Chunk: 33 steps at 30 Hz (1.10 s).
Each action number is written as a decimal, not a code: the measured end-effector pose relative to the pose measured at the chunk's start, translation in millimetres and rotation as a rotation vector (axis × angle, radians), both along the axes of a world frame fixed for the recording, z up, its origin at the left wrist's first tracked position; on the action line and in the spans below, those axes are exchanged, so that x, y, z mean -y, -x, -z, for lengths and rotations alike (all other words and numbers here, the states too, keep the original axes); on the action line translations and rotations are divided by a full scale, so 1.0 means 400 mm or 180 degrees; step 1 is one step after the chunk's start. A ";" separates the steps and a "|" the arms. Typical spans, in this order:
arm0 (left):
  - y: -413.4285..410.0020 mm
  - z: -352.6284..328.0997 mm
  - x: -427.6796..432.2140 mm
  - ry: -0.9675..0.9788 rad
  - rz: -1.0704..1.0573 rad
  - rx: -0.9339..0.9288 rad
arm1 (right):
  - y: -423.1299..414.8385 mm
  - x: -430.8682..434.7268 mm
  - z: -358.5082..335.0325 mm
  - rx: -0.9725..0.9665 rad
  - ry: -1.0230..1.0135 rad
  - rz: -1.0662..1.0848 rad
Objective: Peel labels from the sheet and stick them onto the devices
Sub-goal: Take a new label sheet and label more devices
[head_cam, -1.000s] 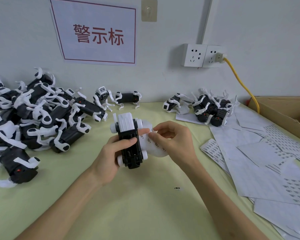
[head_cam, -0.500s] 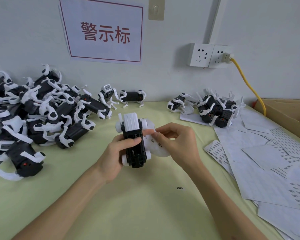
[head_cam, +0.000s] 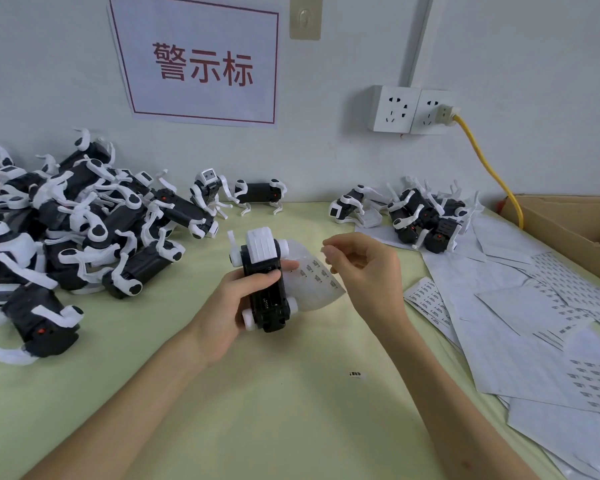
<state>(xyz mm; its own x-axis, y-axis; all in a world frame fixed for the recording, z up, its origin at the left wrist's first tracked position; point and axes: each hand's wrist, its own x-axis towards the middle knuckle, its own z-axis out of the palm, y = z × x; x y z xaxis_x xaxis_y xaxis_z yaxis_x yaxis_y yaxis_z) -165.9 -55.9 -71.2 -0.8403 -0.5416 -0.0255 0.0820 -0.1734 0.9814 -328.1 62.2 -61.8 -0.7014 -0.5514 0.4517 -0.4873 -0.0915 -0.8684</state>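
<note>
Gripping the device (head_cam: pixel 265 289) in the left hand (head_cam: pixel 229 306) at frame centre, belly up, fingers curled round its black body and pinning the sheet (head_cam: pixel 312 282) against its right side. Holding the right hand (head_cam: pixel 368 268) just right of the sheet and apart from it, thumb and forefinger fingers (head_cam: pixel 330 253) pressed together on a pale sliver, likely a label (head_cam: pixel 324 251). Judging the peel as done and the sticking as not yet done. Next, needing to carry the pinch leftward onto the upturned black face, line it up square and press it flat. Leaving the heap (head_cam: pixel 84 230) at left, the loose sheets (head_cam: pixel 516 323) at right and a stray label (head_cam: pixel 357 374) on the worktop (head_cam: pixel 257 410) untouched.
</note>
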 end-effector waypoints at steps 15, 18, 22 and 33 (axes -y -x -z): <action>-0.004 -0.003 0.002 -0.0111 -0.0260 -0.0374 | -0.017 0.007 0.009 -0.0032 -0.0061 -0.0442; -0.001 0.004 -0.002 -0.0071 -0.0025 -0.0467 | -0.018 0.010 0.012 -0.0084 -0.0098 -0.0498; -0.003 0.004 -0.004 -0.0113 0.0067 -0.0576 | -0.012 0.009 0.014 -0.0092 -0.0045 -0.0450; -0.002 -0.002 -0.009 -0.0523 0.0056 -0.0553 | -0.022 0.008 0.020 -0.0157 -0.0120 -0.0425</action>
<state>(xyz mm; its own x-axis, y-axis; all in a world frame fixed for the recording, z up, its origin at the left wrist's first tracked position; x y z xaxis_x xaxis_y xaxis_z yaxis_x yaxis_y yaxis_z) -165.1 -52.5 -70.3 -0.8490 -0.5273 0.0337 0.2426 -0.3325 0.9114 -319.4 58.9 -69.6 -0.5982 -0.6555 0.4610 -0.5152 -0.1261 -0.8478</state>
